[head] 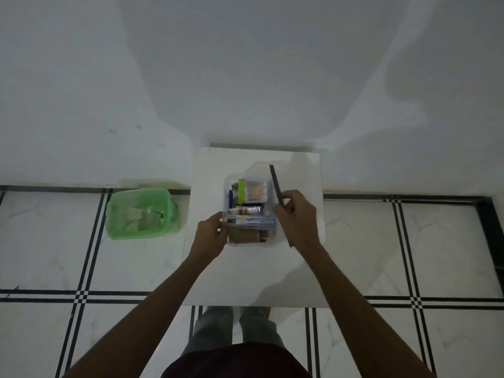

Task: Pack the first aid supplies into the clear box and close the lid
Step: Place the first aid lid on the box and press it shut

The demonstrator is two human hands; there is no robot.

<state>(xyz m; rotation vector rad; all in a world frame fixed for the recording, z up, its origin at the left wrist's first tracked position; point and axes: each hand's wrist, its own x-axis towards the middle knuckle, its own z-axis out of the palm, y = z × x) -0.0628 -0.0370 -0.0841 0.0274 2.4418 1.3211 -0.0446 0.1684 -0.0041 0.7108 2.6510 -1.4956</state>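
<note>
The clear box stands open in the middle of a small white table. Packed inside are a pack of cotton swabs, a bright green item, a small tube, a blue and white carton and a brown bandage roll. My left hand grips the box's left wall. My right hand holds the lid on edge, nearly upright, along the box's right side. The lid shows only as a thin dark strip.
A translucent green bin with crumpled wrappers sits on the tiled floor left of the table. A white wall stands right behind the table. My legs are at the table's near edge.
</note>
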